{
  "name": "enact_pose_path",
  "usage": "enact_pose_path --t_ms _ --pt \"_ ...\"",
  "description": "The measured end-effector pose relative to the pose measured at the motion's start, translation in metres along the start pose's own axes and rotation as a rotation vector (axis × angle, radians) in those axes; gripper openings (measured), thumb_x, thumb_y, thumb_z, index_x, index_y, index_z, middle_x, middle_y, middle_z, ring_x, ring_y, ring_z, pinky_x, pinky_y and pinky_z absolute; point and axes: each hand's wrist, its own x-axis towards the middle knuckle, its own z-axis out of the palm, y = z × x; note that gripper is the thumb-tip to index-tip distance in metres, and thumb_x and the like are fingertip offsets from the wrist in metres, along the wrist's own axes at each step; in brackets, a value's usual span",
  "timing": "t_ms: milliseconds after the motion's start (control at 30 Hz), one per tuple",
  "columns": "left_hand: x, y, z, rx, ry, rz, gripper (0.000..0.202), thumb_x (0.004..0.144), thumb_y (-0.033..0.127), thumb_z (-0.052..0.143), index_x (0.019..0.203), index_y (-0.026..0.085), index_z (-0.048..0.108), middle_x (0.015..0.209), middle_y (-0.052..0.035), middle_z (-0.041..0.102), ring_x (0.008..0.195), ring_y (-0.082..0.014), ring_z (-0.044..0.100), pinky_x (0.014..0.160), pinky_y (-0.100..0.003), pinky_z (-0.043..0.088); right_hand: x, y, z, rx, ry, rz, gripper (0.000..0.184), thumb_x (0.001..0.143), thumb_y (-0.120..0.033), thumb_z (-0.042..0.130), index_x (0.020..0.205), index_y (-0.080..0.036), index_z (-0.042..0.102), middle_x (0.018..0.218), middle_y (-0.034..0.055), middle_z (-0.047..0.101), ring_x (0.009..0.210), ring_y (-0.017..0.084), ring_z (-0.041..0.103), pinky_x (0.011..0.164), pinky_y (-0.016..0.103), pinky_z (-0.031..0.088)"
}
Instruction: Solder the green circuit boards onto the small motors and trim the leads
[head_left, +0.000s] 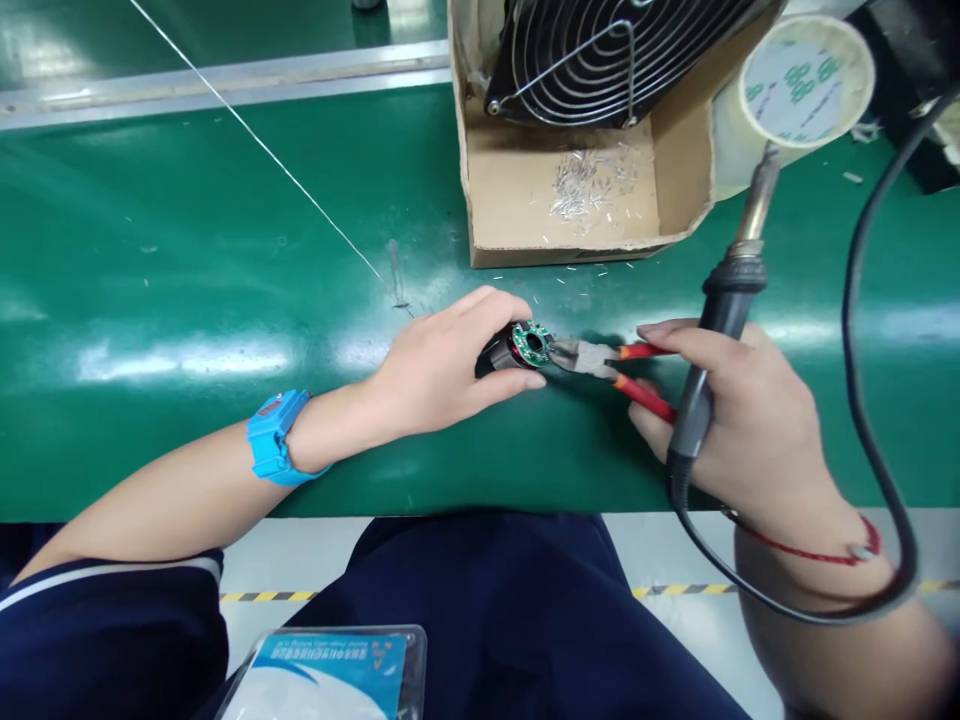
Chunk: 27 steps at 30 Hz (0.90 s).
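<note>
My left hand (454,365) grips a short black cylinder (500,352) between thumb and fingers. On the cylinder's right end sits a ring-shaped green circuit board (532,343) with a dark hole in its middle. My right hand (757,420) is closed around red-handled cutting pliers (596,358), whose jaws are at the board's right edge. Whether the jaws are closed on a lead there is too small to tell. A soldering iron (724,320) also lies in my right hand, across the thumb side, its tip pointing up and away towards a tape roll (795,90).
A cardboard box (480,215) at the back holds a black fan (630,60) and many wire clippings (581,185). More clippings lie along its front edge. The iron's black cable (855,300) loops over my right wrist. A thin white wire (277,160) slants down to the green bench (187,270).
</note>
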Motion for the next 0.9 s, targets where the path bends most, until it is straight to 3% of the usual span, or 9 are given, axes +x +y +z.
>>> enact_pose_path --t_ms 133,267,400,500,600,700,767,900 --pt "-0.002 0.001 0.000 0.087 0.000 0.013 0.038 0.087 0.034 0.075 0.117 0.018 0.055 0.107 -0.0052 0.065 0.086 -0.0167 0.062 0.063 -0.026 0.041 0.005 -0.001 -0.008 -0.078 -0.058 -0.096 0.043 0.084 -0.029 0.062 0.125 -0.021 0.054 0.111 0.0147 0.071 0.085 0.029 0.061 0.070 0.044 0.051" --pt "-0.003 0.001 0.000 0.163 -0.027 0.005 0.040 0.088 0.034 0.073 0.121 0.019 0.055 0.108 -0.0067 0.065 0.085 -0.0183 0.062 0.067 -0.028 0.044 0.007 -0.002 -0.012 -0.122 -0.064 -0.123 0.035 0.087 -0.031 0.061 0.121 -0.023 0.060 0.083 0.0079 0.063 0.070 0.024 0.052 0.062 0.038 0.042" --pt "-0.003 0.000 0.001 0.141 0.008 0.006 0.039 0.088 0.034 0.073 0.120 0.019 0.056 0.108 -0.0066 0.066 0.083 -0.0170 0.062 0.064 -0.027 0.043 0.006 -0.007 -0.010 -0.093 0.022 -0.104 0.024 0.087 -0.029 0.063 0.110 -0.025 0.067 0.065 0.0012 0.051 0.060 0.018 0.046 0.055 0.033 0.033" --pt "-0.001 0.001 -0.003 0.073 0.073 0.038 0.037 0.088 0.034 0.073 0.117 0.018 0.057 0.106 -0.0056 0.066 0.083 -0.0158 0.062 0.060 -0.025 0.041 0.011 -0.007 -0.004 -0.146 0.129 -0.007 0.025 0.088 -0.032 0.064 0.110 -0.021 0.068 0.067 0.0020 0.058 0.061 0.017 0.050 0.056 0.032 0.033" --pt "0.002 -0.001 -0.016 0.055 0.232 0.100 0.037 0.089 0.041 0.073 0.116 0.020 0.059 0.103 -0.0052 0.066 0.086 -0.0168 0.062 0.061 -0.026 0.043 0.024 -0.003 0.003 -0.271 0.149 0.209 0.037 0.090 -0.040 0.059 0.116 -0.015 0.066 0.080 0.0097 0.066 0.073 0.024 0.058 0.061 0.035 0.037" --pt "0.010 -0.021 -0.039 0.103 0.449 0.051 0.037 0.092 0.050 0.066 0.118 0.024 0.060 0.102 -0.0051 0.065 0.084 -0.0169 0.062 0.065 -0.029 0.047 0.039 0.003 0.010 -0.290 0.055 0.363 0.045 0.088 -0.043 0.059 0.123 -0.015 0.062 0.094 0.0145 0.070 0.083 0.030 0.061 0.068 0.039 0.043" --pt "0.022 -0.046 -0.057 0.128 0.567 -0.036 0.036 0.096 0.051 0.059 0.121 0.025 0.058 0.103 -0.0054 0.065 0.086 -0.0173 0.063 0.070 -0.031 0.050 0.045 0.007 0.013 -0.212 0.042 0.352 0.049 0.086 -0.047 0.063 0.125 -0.017 0.060 0.106 0.0148 0.071 0.092 0.032 0.063 0.078 0.044 0.047" --pt "0.066 -0.102 -0.088 0.151 0.648 -0.160 0.026 0.094 0.036 0.065 0.116 0.022 0.059 0.108 -0.0059 0.069 0.098 -0.0191 0.064 0.087 -0.034 0.053 0.043 0.019 0.018 -0.050 0.204 0.324 0.049 0.084 -0.053 0.062 0.120 -0.020 0.063 0.115 0.0135 0.072 0.103 0.033 0.065 0.094 0.051 0.047"
